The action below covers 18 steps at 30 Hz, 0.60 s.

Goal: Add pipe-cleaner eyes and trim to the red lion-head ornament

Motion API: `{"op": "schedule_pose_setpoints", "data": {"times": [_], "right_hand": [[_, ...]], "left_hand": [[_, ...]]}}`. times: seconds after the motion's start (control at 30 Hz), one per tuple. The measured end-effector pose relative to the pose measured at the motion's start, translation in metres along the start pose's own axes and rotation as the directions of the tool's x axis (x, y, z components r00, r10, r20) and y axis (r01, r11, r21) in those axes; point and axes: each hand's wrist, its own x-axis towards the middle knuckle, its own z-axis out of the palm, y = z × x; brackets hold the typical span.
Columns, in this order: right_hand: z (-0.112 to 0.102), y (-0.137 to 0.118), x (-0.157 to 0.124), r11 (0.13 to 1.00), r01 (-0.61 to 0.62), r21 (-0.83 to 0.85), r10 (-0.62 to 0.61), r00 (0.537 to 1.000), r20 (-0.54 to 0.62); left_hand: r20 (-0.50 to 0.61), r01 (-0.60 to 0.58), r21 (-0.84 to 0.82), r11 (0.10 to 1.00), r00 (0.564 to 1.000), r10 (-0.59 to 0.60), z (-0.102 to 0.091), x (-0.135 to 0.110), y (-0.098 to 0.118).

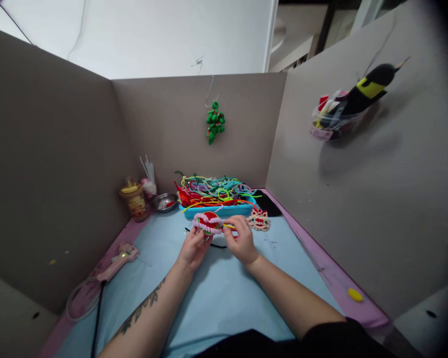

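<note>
Centrally, hands hold pink-red piece, yellow strip above blue cloth.

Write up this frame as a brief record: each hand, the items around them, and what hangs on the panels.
Left hand: holding pink-and-red fuzzy craft piece
Right hand: fingers at a yellow strip beside the piece; exact grip unclear
Beyond hands: blue tray of pipe cleaners
Left side: pink glue gun, green light lit
Back panel: green ornament
Right panel: hanging tool holder
</note>
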Motion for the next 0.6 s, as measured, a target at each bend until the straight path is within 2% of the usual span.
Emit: {"op": "schedule_pose_setpoints", "data": {"times": [0.2,0.6], "right_hand": [[0.007,-0.001,-0.006,0.994,0.051,-0.1,-0.038,0.99,0.134],[0.011,-0.009,-0.008,0.987,0.072,-0.141,-0.055,0.991,0.122]], "left_hand": [[-0.01,0.018,-0.056,0.998,1.0,-0.018,-0.001,0.001,0.001],[-0.011,-0.028,0.03,0.999,1.0,0.028,0.002,-0.002,-0.009]]}}
